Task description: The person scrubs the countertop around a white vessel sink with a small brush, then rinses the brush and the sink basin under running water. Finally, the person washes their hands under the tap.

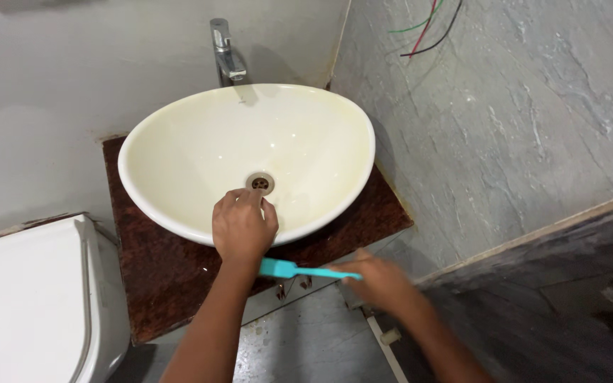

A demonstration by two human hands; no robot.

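Observation:
A cream oval basin (179, 142) sits on a dark red-brown stone counter (157, 276). My left hand (243, 225) reaches over the basin's near rim, fingers curled down beside the metal drain (260, 183); whether it grips anything is hidden. My right hand (381, 280), blurred, is below the counter's front edge and holds a turquoise brush (299, 269) by its thin handle, the wider head end pointing left under my left wrist.
A chrome tap (225, 53) stands behind the basin against the wall. A white toilet tank lid (30, 305) is at the lower left. Grey tiled wall with loose coloured wires (427, 28) rises on the right. Dark ledge (569, 269) at lower right.

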